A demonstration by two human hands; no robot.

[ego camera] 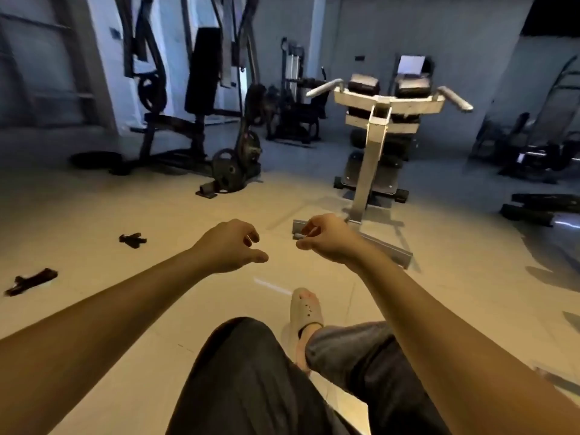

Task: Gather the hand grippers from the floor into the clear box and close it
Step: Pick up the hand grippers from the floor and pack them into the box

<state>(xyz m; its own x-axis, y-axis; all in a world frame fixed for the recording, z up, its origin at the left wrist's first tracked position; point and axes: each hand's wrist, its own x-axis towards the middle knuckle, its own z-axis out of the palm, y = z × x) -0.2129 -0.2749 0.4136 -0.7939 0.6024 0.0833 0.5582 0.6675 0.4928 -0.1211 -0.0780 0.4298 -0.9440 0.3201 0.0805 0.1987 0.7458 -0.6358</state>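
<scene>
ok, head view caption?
Left hand, right hand outstretched; near hand gripper and far hand gripper lie on floor at left; clear box unseen.

One head-worn wide-angle view, looking forward and down across a gym floor

The camera sits above the person's own legs (251,378), which fill the bottom middle of the frame, with one slippered foot (306,309) just ahead. Both forearms (94,324) enter from the lower corners and draw together near the centre, so the left hand (230,246) and right hand (329,240) sit close to the lens and look large. Beyond them the tiled floor (157,215) runs away to a white bench (373,136) at mid distance and dark weight machines (194,105) by the far walls (408,42), whose lines bow toward the frame edges
</scene>
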